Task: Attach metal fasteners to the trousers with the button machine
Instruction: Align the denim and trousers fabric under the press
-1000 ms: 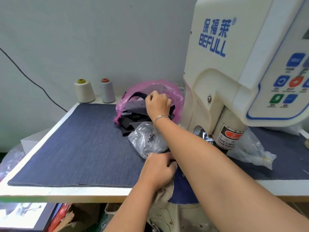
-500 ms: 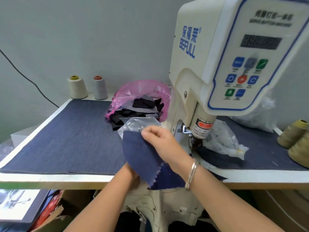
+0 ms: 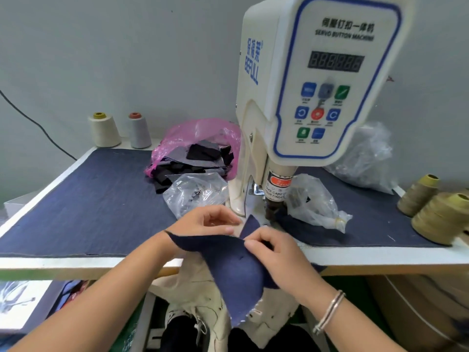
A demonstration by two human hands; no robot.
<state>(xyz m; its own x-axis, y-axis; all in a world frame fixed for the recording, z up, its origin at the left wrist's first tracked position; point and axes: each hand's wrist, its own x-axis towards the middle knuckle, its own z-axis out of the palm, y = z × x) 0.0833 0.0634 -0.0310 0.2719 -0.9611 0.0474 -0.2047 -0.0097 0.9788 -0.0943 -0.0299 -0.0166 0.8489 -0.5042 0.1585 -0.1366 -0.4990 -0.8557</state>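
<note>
A person's two hands held a dark blue fabric piece [image 3: 228, 265] just in front of the cream button machine [image 3: 299, 97], at the front edge of the denim-covered surface [image 3: 96, 199]. The right hand [image 3: 276, 252], a silver bracelet [image 3: 328, 311] on its wrist, formed a closed grip, fingers and thumb curled and pinching the cloth's upper edge. The left hand [image 3: 205, 222] lay beside it, nearer the machine's base, fingers loosely curled with the cloth's left corner draped across its wrist; whether its grip actually closed on the cloth could not be told. Cream trousers [image 3: 203, 295] hung below the surface edge, under the cloth and apart from the machine's punch head [image 3: 272, 212].

Half a second earlier the right hand had held the cloth raised alone, left of the machine; it had since come closer to the punch, and the left hand had risen from beneath to join it.

Left of the machine sat a pink plastic bag [image 3: 193, 143] of dark scraps and a clear bag [image 3: 195, 191] of small metal parts; another clear bag [image 3: 314, 199] lay right of the punch. Two thread cones [image 3: 119, 130] stood far left of the machine against the wall, with olive cones [image 3: 436, 212] to its right.
</note>
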